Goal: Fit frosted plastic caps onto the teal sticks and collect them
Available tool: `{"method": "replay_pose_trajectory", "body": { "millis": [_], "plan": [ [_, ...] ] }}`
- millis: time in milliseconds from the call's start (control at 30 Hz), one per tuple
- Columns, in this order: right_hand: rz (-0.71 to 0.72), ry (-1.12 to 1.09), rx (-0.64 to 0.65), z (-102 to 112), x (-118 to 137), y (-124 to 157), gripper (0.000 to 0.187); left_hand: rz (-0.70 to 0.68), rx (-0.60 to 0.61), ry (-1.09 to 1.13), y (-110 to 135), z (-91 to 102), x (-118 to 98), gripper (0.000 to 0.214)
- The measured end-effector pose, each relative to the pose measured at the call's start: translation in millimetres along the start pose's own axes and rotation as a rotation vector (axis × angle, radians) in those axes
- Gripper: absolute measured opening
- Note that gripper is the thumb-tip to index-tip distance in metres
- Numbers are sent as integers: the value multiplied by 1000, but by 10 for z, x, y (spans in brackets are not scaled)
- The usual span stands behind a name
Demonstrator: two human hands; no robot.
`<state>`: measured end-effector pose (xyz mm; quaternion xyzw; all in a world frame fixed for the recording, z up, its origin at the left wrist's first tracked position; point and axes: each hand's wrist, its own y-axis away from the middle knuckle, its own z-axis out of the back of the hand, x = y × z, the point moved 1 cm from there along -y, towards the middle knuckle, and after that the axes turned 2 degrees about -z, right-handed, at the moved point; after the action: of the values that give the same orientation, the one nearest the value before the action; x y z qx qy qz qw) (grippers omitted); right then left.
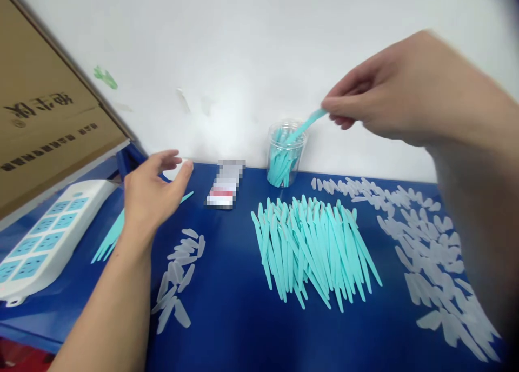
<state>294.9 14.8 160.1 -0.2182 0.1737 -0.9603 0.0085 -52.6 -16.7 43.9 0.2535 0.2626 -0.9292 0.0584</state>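
My right hand [377, 93] pinches one end of a turquoise eyebrow razor [307, 124], holding it tilted with its lower end at the mouth of a clear plastic cup [287, 130]. Several turquoise razors stand inside that cup. In front of it, a broad pile of turquoise razors [312, 247] lies on the blue table [227, 318]. My left hand [152, 191] hovers on the left, thumb and fingers apart, with nothing in it. Partly hidden behind my left hand and forearm are more turquoise razors [108, 239] and a white round object [172, 173].
Translucent blade covers lie in a small group [178, 274] at centre left and a larger spread [430, 247] on the right. A white power strip [81, 220] and a cardboard box [48, 101] are at left. A blurred-out packet [225, 185] lies near the white wall [227, 64].
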Motion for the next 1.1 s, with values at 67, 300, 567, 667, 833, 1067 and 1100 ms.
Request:
{"method": "replay_pose_trajectory", "body": {
  "millis": [67, 300, 567, 667, 833, 1067, 1100],
  "plan": [
    [29, 105, 104, -130, 193, -196, 68, 35, 39, -48, -27, -6, 58, 52],
    [256, 295, 261, -608, 350, -450, 17, 139, 394, -297, -128, 310, 333, 46],
    [601, 143, 374, -837, 648, 871, 25, 272, 827, -509, -244, 187, 700, 37],
    [763, 27, 640, -1260, 816, 1263, 22, 282, 840, -551, -262, 73, 724, 37],
    [916, 35, 698, -1660, 991, 1294, 35, 206, 828, -456, -230, 56, 694, 32],
    [917, 71, 749, -1601, 1016, 1280, 23, 71, 662, -189, -159, 136, 551, 31],
    [905, 60, 740, -1562, 991, 1278, 23, 57, 654, -143, -139, 141, 498, 33]
  ]
}}
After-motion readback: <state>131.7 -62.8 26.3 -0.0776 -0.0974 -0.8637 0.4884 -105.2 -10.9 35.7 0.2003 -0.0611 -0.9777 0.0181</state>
